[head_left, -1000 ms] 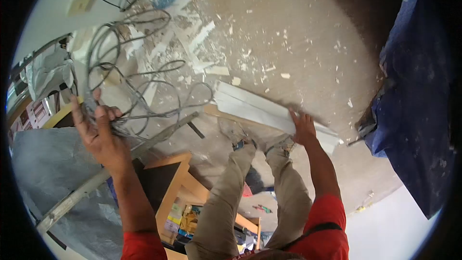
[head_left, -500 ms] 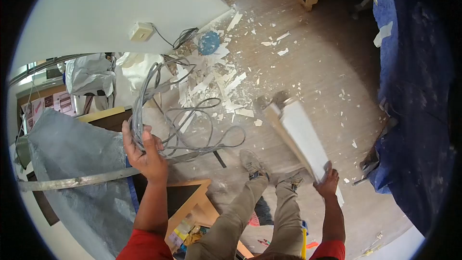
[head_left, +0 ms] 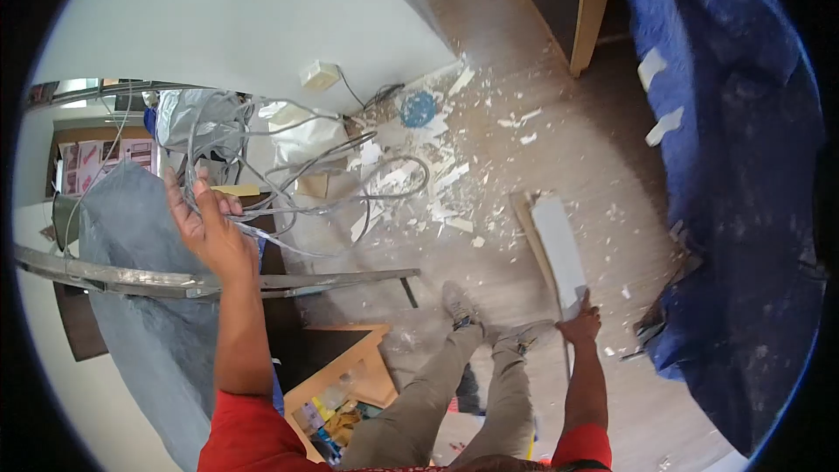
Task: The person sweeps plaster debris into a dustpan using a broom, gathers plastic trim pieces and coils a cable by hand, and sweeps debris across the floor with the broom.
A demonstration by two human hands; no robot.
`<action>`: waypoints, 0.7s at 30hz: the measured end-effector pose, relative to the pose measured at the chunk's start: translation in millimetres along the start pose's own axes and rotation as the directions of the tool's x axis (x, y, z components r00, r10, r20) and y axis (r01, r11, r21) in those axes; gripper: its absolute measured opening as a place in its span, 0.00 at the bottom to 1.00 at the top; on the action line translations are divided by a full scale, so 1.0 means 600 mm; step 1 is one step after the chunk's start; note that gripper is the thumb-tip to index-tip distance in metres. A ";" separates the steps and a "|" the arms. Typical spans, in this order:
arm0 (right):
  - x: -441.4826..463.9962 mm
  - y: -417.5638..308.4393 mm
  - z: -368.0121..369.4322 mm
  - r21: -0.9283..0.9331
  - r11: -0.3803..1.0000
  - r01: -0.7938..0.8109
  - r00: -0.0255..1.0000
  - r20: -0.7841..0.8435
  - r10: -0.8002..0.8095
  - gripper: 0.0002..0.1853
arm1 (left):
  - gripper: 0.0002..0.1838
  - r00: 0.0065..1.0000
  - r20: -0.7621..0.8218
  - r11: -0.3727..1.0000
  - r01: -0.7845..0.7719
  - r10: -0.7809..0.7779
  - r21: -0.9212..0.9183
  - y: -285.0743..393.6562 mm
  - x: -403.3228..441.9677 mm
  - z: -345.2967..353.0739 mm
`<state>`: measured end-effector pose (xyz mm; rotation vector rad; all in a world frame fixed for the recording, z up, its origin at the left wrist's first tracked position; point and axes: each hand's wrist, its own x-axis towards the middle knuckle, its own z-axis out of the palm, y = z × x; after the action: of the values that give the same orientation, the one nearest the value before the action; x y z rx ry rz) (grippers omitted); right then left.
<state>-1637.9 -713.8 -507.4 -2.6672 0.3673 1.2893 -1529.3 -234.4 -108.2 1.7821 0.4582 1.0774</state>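
A loose coil of grey cable [head_left: 278, 208] is held up in my left hand [head_left: 214, 236], its strands passing between the thumb and raised fingers. Several loops hang out to the right above the floor. My right hand [head_left: 580, 325] grips the near end of a long white board [head_left: 559, 240] with a brownish side. The board slants away from me low over the floor; whether its far end touches down I cannot tell. Just below the left hand, a long metal rail [head_left: 131, 277] runs across in front of my forearm's level.
White paint flakes and scraps [head_left: 450, 177] litter the floor by the wall, near a blue round object [head_left: 418, 109]. A box [head_left: 320, 76] is fixed on the wall. Blue sheeting [head_left: 734, 166] hangs at right; a grey sheet [head_left: 140, 341] covers something at left. An open wooden drawer [head_left: 376, 376] holds small items.
My left hand has moved left and up with the cable, whose loops now spread wider. The board in my right hand has swung to a steeper angle. The whole view has shifted.
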 end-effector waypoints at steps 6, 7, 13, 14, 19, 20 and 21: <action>-0.050 0.027 -0.094 -0.118 0.992 0.036 0.990 0.138 -0.019 0.67 | 0.29 0.991 -0.128 0.997 0.048 -0.040 0.056 0.006 0.051 -0.024; -0.057 0.042 -0.111 -0.166 0.984 0.062 0.986 0.166 -0.034 0.66 | 0.29 0.991 -0.123 0.998 0.057 -0.053 0.030 0.012 0.047 -0.012; -0.076 0.091 -0.096 -0.264 0.944 0.199 0.975 0.150 -0.164 0.66 | 0.32 0.978 -0.122 0.943 0.195 -0.167 0.270 0.032 0.023 -0.042; -0.074 0.086 -0.095 -0.276 0.934 0.227 0.971 0.139 -0.194 0.65 | 0.32 0.983 -0.114 0.956 0.170 -0.146 0.240 0.030 0.020 -0.044; -0.096 0.057 -0.077 -0.213 0.951 0.224 0.967 0.171 -0.189 0.67 | 0.34 0.978 -0.100 0.972 0.195 -0.183 0.128 0.005 0.012 -0.081; -0.105 0.051 -0.075 -0.203 0.954 0.219 0.967 0.175 -0.184 0.67 | 0.35 0.969 -0.110 0.965 0.233 -0.221 0.118 0.000 0.013 -0.091; -0.111 0.043 -0.074 -0.215 0.954 0.209 0.968 0.181 -0.172 0.67 | 0.35 0.958 -0.122 0.956 0.272 -0.259 0.111 -0.004 0.018 -0.097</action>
<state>-1651.6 -739.3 -428.6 -2.6726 -0.0680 1.5555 -1571.5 -194.1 -97.2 1.7178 0.8234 0.9724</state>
